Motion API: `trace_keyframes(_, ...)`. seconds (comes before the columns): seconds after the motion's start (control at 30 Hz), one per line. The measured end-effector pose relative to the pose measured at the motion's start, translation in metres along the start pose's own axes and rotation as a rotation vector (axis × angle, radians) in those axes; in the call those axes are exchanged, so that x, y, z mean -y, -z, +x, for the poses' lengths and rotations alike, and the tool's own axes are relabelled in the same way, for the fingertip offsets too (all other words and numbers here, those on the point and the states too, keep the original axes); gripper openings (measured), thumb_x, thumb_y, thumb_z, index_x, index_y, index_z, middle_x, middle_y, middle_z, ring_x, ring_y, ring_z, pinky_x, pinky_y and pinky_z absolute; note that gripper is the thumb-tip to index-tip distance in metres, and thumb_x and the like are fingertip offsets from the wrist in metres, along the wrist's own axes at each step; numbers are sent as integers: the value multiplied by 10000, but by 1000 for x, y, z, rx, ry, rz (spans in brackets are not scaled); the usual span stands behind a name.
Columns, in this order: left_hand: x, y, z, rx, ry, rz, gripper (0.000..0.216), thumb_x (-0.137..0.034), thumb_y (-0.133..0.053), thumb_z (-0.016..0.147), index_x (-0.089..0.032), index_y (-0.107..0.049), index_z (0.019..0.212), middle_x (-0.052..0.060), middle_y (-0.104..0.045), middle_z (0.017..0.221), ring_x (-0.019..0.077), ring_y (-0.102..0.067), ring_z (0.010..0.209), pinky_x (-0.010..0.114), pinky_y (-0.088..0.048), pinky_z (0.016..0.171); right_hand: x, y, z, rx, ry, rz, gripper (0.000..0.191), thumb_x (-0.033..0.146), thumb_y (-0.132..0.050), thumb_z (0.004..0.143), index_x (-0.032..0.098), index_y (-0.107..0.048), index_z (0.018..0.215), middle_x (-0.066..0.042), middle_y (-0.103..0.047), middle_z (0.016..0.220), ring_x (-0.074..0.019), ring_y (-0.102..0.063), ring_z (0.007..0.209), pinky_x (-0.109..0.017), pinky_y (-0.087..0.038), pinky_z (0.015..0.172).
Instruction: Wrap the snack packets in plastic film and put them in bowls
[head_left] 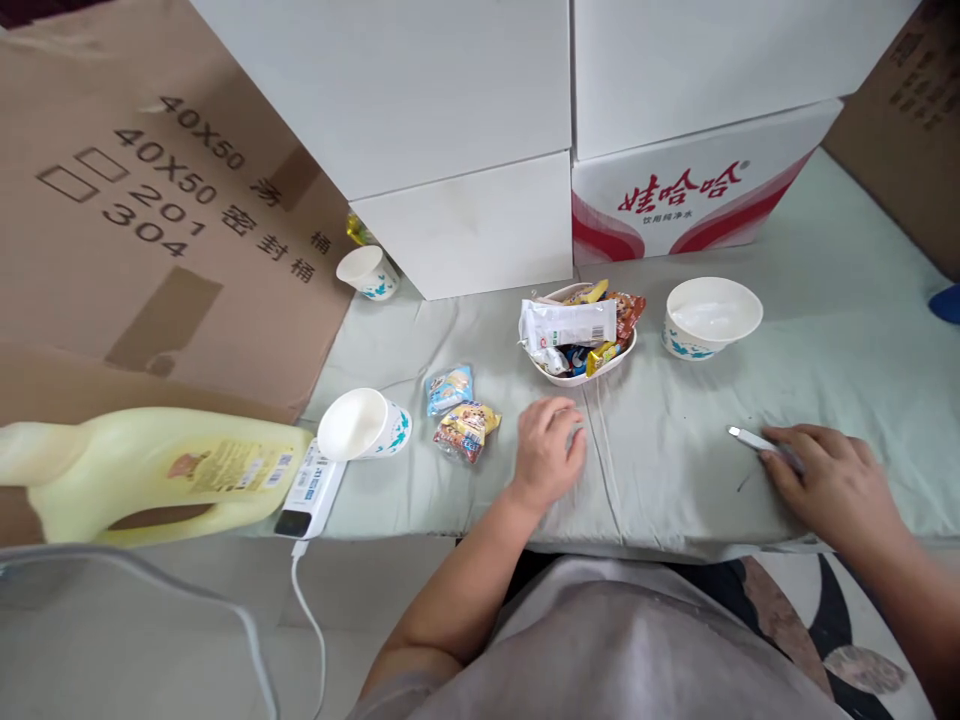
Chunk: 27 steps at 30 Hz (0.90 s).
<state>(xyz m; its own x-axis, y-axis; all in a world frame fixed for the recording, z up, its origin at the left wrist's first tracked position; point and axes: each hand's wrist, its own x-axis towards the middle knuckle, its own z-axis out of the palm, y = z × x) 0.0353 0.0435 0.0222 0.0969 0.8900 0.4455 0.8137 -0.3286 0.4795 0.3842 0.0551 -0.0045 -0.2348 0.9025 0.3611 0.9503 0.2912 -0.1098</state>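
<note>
My left hand (pixel 547 450) rests knuckles-up on the pale green cloth (pixel 675 470), fingers curled under; what it holds, if anything, is hidden. Just left of it lie two small snack packets (pixel 465 428). My right hand (pixel 832 485) lies on the cloth at the right, fingers closed on a slim white pen-like tool (pixel 750 438) whose tip points left. Beyond my left hand stands a white bowl (pixel 581 375) piled with wrapped snacks. An empty white bowl (pixel 711 315) with a blue pattern sits to its right.
A paper cup (pixel 364 423) lies on its side at the left, beside a white power bank (pixel 311 492) with a cable. A yellow jug (pixel 150 470) lies at the far left. Another cup (pixel 367 270) stands by stacked white boxes (pixel 465 130). Brown cardboard (pixel 150 200) leans at the left.
</note>
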Motion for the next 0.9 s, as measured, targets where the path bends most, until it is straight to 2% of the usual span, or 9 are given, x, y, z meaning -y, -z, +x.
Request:
trace_keyframes(0.07,11,22,-6,-85,66,155,143,-232,-585,843,-225,-612,983,93,-610,1140,283,-546,1122,484,-408,1001,1,-1,-3,-3,20,-5,258,349,-466,889,273,-658,1043,-151,-682,985,-331,-631,940,-483,-463,857)
trace_keyframes(0.2,52,58,-26,-131,408,436,428,-381,-623,825,-172,-543,1190,186,-565,1238,380,-504,1193,570,-382,1003,10,-4,-6,-44,-43,-69,264,308,-519,871,242,-663,1083,-161,-687,1020,-341,-629,964,-477,-487,824)
trace_keyframes(0.3,78,70,-39,-54,617,505,577,-492,-562,851,-94,-490,1262,234,-590,1185,413,-517,1179,608,-386,985,13,-7,-6,-66,-70,-82,261,305,-537,871,220,-671,1077,-155,-692,1030,-340,-629,969,-466,-494,820)
trace_keyframes(0.4,81,67,-44,-24,681,464,621,-529,-585,829,-83,-494,1250,231,-596,1144,411,-532,1159,608,-407,973,13,-8,-7,-54,-67,-67,259,298,-536,876,227,-677,1082,-149,-690,1037,-327,-632,964,-462,-492,838)
trace_keyframes(0.47,68,58,-43,-33,612,356,612,-495,-669,775,-125,-497,1231,196,-585,1140,384,-546,1135,577,-443,957,13,-8,-7,-54,-63,-67,263,293,-533,882,216,-680,1086,-143,-687,1037,-317,-628,961,-457,-487,846)
trace_keyframes(0.57,34,37,-39,4,408,117,566,-355,-763,716,-200,-488,1187,130,-554,1152,315,-565,1105,498,-495,936,13,-8,-8,-77,-53,-78,272,290,-524,896,176,-684,1084,-132,-682,1030,-303,-616,968,-440,-478,852)
trace_keyframes(0.7,-14,15,-34,216,144,-141,593,-232,-811,680,-237,-471,1167,96,-528,1197,265,-574,1122,438,-510,960,12,-9,-8,-90,-21,-83,279,288,-528,908,148,-687,1090,-130,-680,1028,-285,-607,959,-420,-468,858)
trace_keyframes(0.77,-28,8,-30,264,64,-215,600,-197,-808,678,-238,-464,1168,93,-526,1193,258,-584,1109,434,-524,946,12,-10,-9,-102,-19,-77,275,289,-529,910,144,-691,1080,-130,-681,1024,-278,-605,959,-412,-461,861)
trace_keyframes(0.9,-35,-4,-20,53,-167,-259,473,-106,-713,751,-228,-456,1129,116,-464,1241,250,-541,1182,434,-526,961,12,-12,-9,-123,-31,-56,261,285,-537,907,145,-693,1062,-128,-677,1020,-270,-597,972,-397,-445,861)
